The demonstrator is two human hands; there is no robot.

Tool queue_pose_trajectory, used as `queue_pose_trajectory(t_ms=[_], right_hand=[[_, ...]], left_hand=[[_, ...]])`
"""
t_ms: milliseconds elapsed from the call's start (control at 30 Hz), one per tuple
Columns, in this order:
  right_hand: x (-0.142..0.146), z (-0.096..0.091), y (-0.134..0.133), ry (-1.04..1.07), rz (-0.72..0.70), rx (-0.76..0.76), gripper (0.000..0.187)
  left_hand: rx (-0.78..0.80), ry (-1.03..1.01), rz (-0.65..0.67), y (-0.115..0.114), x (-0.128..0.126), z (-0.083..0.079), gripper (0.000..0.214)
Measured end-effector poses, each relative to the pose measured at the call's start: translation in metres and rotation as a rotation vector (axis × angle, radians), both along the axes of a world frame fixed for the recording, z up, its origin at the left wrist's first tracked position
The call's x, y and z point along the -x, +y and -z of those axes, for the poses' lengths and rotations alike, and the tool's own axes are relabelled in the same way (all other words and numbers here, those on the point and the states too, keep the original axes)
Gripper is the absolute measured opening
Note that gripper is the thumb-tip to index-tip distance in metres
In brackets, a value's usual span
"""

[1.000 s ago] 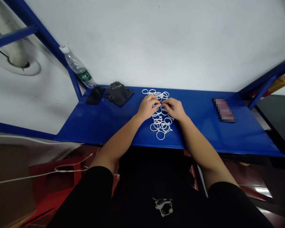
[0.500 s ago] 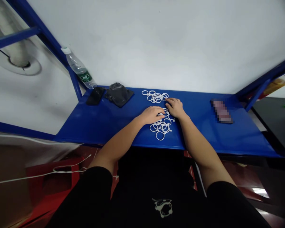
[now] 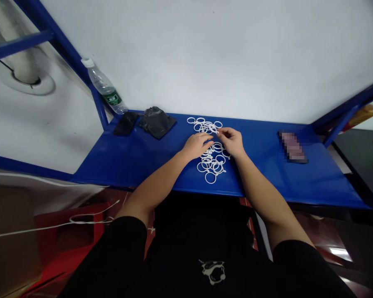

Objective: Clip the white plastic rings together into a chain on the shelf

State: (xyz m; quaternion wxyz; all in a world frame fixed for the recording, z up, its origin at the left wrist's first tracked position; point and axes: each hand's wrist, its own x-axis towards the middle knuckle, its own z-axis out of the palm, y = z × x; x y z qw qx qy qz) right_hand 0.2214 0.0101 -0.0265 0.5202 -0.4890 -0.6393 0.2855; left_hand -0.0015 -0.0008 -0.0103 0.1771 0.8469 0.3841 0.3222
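Several white plastic rings (image 3: 211, 163) lie in a loose pile on the blue table (image 3: 136, 159), with a smaller cluster of rings (image 3: 204, 123) further back. My left hand (image 3: 196, 145) rests palm down on the pile, fingers curled over some rings. My right hand (image 3: 233, 141) sits just right of it, fingertips pinched on a white ring (image 3: 213, 129) at the edge of the far cluster. The two hands nearly touch.
A black phone (image 3: 125, 123) and a crumpled black pouch (image 3: 157, 120) lie at the table's back left, beside a plastic water bottle (image 3: 105, 87). A blurred flat object (image 3: 292, 146) lies at the right. Blue frame bars rise at both ends.
My left hand dropped nearer onto the pile, then moved back up toward the right hand. My right hand reached to the far cluster and now pinches a ring there.
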Motion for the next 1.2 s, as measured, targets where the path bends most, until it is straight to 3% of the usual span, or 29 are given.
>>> queue_pose_trajectory(t_ms=[200,433,667,1200], right_hand=[[0.015,-0.010,-0.014,0.050,-0.120,0.024,0.034],[0.013,-0.019,-0.020,-0.150,-0.084,-0.061,0.024],[0.011,-0.019,-0.022,-0.294,-0.037,-0.069,0.026],[0.010,-0.023,-0.024,-0.320,-0.070,-0.098,0.035]], left_hand=[[-0.088,-0.082,-0.069,0.002,0.001,0.002,0.015],[-0.100,-0.123,-0.087,0.004,0.001,0.005,0.009],[-0.073,-0.088,-0.111,0.002,0.001,0.000,0.013],[-0.117,-0.080,-0.134,0.000,-0.001,0.000,0.011]])
